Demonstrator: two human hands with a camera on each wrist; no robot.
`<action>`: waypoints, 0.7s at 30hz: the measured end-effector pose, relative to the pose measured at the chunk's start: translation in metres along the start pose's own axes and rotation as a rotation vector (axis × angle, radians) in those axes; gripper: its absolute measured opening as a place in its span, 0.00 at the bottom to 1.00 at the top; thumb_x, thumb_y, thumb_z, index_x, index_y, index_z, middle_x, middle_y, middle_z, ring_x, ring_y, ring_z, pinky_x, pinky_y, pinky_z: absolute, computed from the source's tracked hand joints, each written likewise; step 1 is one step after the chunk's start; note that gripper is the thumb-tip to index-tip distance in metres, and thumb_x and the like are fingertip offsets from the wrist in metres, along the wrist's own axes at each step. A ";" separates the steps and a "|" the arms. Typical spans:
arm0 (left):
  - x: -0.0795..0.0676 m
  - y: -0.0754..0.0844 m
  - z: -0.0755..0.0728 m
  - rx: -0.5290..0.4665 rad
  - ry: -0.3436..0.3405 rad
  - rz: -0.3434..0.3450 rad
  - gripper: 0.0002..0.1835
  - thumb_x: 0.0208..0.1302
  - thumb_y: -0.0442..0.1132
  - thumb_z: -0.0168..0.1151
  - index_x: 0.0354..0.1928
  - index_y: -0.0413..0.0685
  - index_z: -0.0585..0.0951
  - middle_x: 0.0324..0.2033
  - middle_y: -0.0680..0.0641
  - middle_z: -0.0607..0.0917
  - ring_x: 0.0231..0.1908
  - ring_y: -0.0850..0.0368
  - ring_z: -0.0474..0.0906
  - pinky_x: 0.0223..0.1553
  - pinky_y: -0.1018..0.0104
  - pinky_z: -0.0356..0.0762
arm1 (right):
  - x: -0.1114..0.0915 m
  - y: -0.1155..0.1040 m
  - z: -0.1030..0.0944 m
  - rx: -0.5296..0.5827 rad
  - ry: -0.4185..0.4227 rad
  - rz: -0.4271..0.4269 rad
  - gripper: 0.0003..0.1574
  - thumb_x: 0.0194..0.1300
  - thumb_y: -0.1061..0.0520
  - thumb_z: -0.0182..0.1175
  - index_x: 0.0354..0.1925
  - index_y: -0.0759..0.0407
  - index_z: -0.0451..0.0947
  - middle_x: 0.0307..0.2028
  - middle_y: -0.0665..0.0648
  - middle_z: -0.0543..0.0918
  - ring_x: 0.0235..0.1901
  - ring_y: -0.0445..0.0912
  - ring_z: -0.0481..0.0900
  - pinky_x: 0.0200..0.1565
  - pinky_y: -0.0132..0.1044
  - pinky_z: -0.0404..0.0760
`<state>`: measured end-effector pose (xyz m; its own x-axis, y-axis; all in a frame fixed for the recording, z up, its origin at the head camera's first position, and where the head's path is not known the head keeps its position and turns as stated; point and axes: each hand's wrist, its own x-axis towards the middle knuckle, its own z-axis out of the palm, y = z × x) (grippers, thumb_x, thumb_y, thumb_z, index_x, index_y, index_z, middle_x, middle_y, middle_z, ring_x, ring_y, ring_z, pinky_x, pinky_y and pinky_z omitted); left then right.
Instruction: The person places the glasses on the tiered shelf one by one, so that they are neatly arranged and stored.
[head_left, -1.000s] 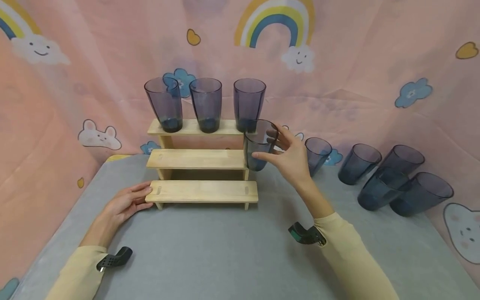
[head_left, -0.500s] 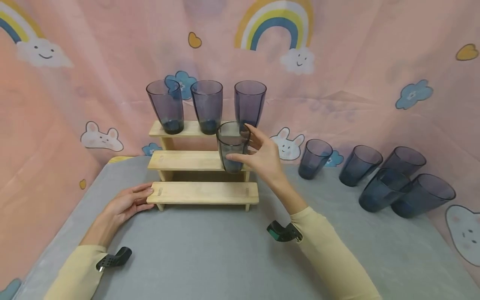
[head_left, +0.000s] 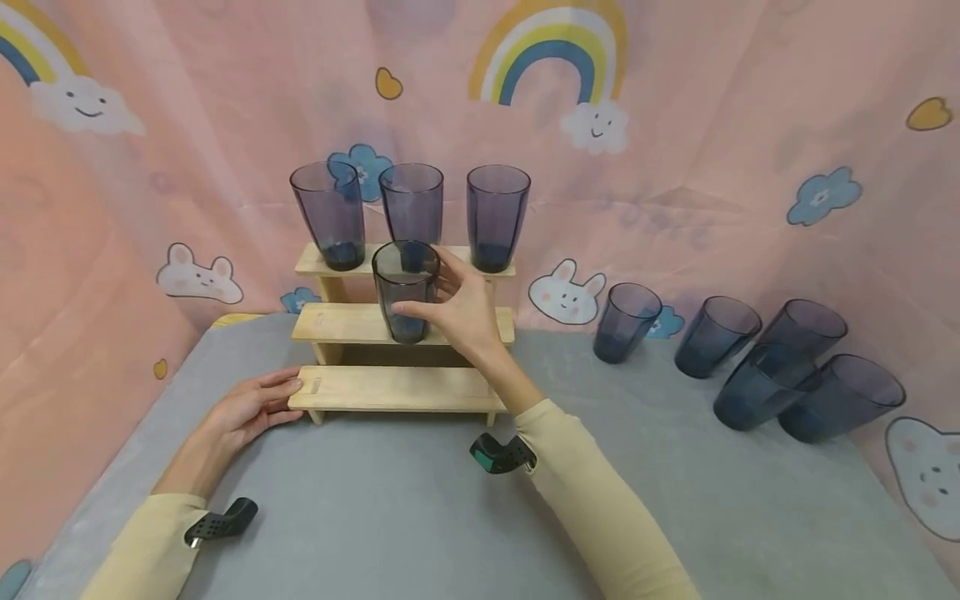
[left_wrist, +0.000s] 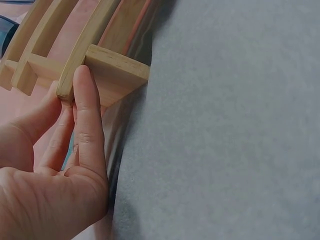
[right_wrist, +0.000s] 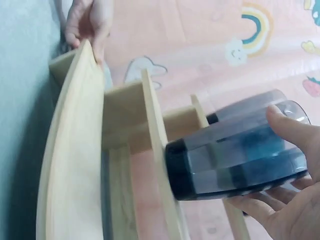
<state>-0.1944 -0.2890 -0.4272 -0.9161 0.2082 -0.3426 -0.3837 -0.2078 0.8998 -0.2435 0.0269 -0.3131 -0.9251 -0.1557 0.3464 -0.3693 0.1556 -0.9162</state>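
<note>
My right hand (head_left: 468, 312) holds a dark tinted drinking glass (head_left: 405, 292) by its side, thumb in front and fingers behind. The glass is upright over the middle tier of a three-tier wooden stand (head_left: 390, 387); in the right wrist view, the base of the glass (right_wrist: 230, 162) is right at that tier's board. On the top tier stand three matching glasses: left (head_left: 330, 221), middle (head_left: 412, 196) and right (head_left: 498, 217). The left hand (head_left: 247, 408) pinches the left end of the bottom board (left_wrist: 75, 75) between thumb and fingers.
Several more tinted glasses stand at the right on the grey cloth-covered table (head_left: 375, 508); the nearest one to the stand is a lone glass (head_left: 627, 325). Behind the table hangs a pink patterned cloth (head_left: 697, 50). Each wrist bears a black device (head_left: 502, 454).
My right hand has carried the glass leftward, from the stand's right end to about the centre of the middle tier. The left hand has stayed at the bottom board's left end.
</note>
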 end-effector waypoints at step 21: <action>-0.002 0.003 0.001 0.001 -0.006 -0.015 0.41 0.74 0.34 0.54 0.76 0.33 0.40 0.39 0.56 0.84 0.39 0.60 0.84 0.39 0.65 0.84 | 0.025 -0.012 0.072 -0.066 -0.159 0.020 0.57 0.49 0.53 0.79 0.73 0.52 0.63 0.65 0.60 0.73 0.61 0.53 0.75 0.59 0.38 0.76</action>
<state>-0.1937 -0.2891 -0.4236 -0.9096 0.2169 -0.3543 -0.3971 -0.2033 0.8950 -0.2558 -0.0495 -0.3080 -0.9087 -0.3032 0.2869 -0.3605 0.2235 -0.9056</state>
